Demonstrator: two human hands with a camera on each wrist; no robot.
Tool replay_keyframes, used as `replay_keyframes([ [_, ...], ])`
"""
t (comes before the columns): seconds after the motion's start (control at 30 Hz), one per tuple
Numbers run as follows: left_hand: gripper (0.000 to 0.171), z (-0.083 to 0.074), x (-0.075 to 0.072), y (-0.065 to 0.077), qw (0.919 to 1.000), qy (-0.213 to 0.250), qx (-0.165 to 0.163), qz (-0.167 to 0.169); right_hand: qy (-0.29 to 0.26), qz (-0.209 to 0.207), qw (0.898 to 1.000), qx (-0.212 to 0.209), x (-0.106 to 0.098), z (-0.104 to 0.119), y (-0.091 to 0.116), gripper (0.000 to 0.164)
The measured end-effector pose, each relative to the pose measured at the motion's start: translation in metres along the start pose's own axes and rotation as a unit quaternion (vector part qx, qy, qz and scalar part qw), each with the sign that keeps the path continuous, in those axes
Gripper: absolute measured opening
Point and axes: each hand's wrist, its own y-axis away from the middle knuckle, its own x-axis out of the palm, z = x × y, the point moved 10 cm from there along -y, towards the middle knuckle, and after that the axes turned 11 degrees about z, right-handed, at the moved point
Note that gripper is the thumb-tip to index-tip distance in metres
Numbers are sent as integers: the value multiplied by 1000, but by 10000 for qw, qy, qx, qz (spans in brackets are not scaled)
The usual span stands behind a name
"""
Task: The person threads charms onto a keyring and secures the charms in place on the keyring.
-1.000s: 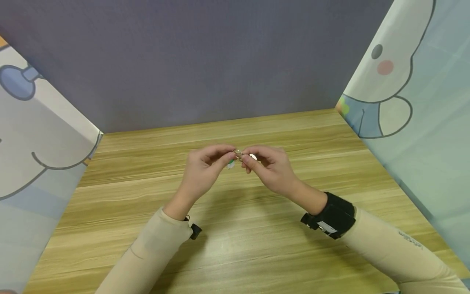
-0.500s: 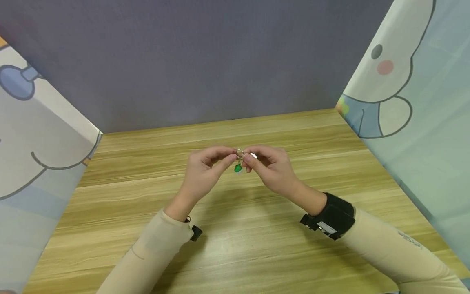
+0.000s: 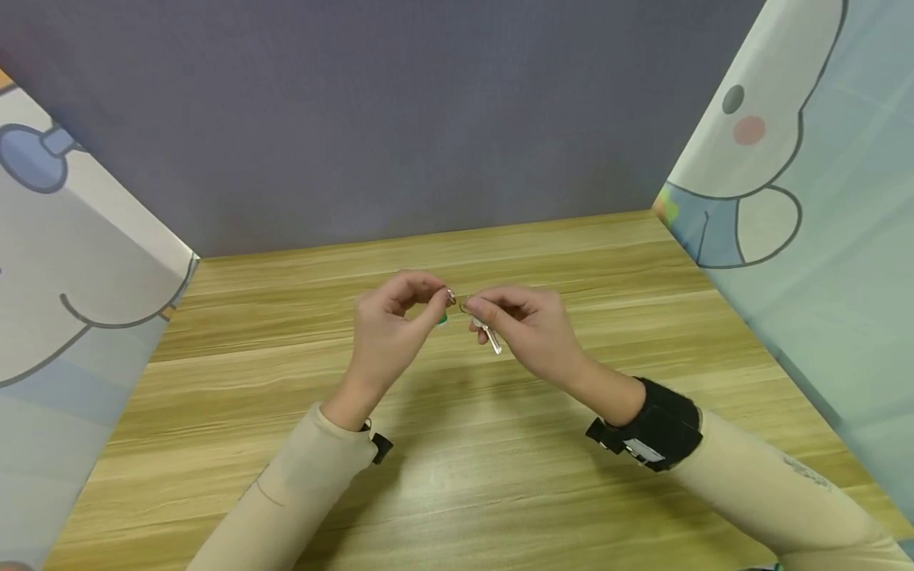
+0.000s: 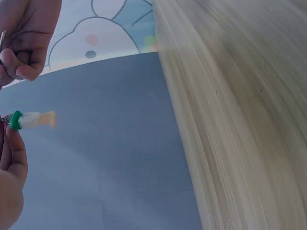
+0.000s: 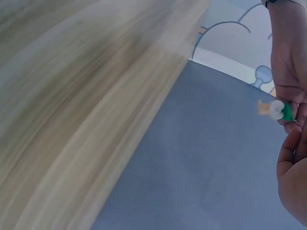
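- what's being worn?
- a beige left sleeve (image 3: 293, 492) with a faint crosswise line, and a matching right sleeve (image 3: 757, 476) bearing small grey markings (image 3: 808, 472), too blurred to read.
- and lower down?
- a wide black band (image 3: 671, 424) with a pale label (image 3: 644, 450) on the right; a small black piece (image 3: 382, 448) at the left cuff (image 3: 343, 436).

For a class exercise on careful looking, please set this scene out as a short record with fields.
Left grip: pinches a small metal piece
Charm: green, white and tan; hangs at the left grip, blurred
Right grip: holds a silvery key
Hands: apart, raised above the table; any link between them is too small to tell
Table: wood-grain
Backdrop: grey
Right wrist: black strap
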Motion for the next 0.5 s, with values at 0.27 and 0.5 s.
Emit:
replay_keyframes([
  [0.27,4,-15,4,-2,9918,-1075,687,110,657,15,9947,797,-9,-1,-1,16],
  [0.5,9,-21,8,-1,9854,-1457,876,126,895,234,9884,1200,-8,-4,-2,20],
])
